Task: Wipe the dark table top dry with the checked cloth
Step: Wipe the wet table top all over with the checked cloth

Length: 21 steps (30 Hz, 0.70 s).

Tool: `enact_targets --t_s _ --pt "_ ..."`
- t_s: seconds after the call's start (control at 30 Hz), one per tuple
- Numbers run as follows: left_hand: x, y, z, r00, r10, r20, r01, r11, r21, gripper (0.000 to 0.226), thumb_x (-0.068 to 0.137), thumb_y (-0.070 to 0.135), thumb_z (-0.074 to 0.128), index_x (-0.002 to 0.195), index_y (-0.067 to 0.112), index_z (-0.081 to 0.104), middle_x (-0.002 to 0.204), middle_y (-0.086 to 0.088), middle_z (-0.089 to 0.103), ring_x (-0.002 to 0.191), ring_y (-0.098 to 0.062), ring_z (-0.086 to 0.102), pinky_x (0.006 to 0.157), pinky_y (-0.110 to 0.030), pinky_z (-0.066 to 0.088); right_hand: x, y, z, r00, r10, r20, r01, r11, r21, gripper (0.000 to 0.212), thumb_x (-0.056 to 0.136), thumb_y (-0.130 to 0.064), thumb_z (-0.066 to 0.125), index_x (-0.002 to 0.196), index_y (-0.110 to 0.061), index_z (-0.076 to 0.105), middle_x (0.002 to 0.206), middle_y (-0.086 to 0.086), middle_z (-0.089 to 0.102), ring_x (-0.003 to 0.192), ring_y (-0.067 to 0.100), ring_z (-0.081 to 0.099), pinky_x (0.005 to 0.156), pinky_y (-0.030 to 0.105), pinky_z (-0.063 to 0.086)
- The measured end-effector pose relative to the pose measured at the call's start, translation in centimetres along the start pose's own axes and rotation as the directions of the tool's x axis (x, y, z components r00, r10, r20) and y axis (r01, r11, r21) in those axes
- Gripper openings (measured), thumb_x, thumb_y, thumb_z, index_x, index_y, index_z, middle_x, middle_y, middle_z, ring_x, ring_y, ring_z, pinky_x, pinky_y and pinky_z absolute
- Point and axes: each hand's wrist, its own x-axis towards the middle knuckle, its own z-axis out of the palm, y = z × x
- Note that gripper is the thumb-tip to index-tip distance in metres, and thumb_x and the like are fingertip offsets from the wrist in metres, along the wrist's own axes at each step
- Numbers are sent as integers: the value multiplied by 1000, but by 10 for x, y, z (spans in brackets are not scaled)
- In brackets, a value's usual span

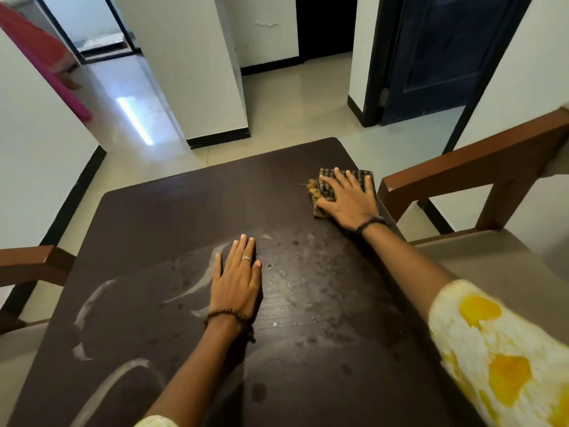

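Note:
The dark brown table top (172,229) fills the lower view, with water drops and pale wet streaks over its near and left parts. A folded brown-and-yellow checked cloth (327,186) lies at the table's far right edge. My right hand (348,200) presses flat on the cloth, fingers spread, covering most of it. My left hand (238,278) rests palm down on the bare table near the middle, fingers together, holding nothing.
A brown wooden chair (468,167) with a grey seat stands close against the table's right side. Another chair's arm (27,263) shows at the left. Beyond the far table edge is tiled floor, a white pillar (197,72) and a dark blue door (443,50).

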Motion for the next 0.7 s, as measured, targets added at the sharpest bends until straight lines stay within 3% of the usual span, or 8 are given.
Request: enact_targets --t_s 0.2,0.5,0.7 --pt "-1 2 -2 1000 -12 -11 11 999 -39 47 99 30 24 143 23 9 151 8 4 140 -6 3 112 -29 -11 -54 18 4 996 -78 -31 76 995 -64 63 88 -61 35 145 -36 22 159 -2 12 146 19 7 115 49 -6" --pt "-1 5 -4 999 -32 -20 30 997 -75 47 98 29 29 143 22 16 151 6 11 140 -8 8 113 -30 -7 25 13 -3 998 12 54 -12 1000 10 62 92 -55 38 147 -32 20 160 2 7 147 22 0 115 48 -9" --pt "-1 6 -6 999 -44 -4 43 996 -84 47 98 28 30 143 20 17 152 3 14 140 -8 8 115 -32 -5 -50 28 -9 995 -97 35 97 995 -10 67 88 -60 37 147 -34 17 159 1 5 147 21 0 115 47 -9"
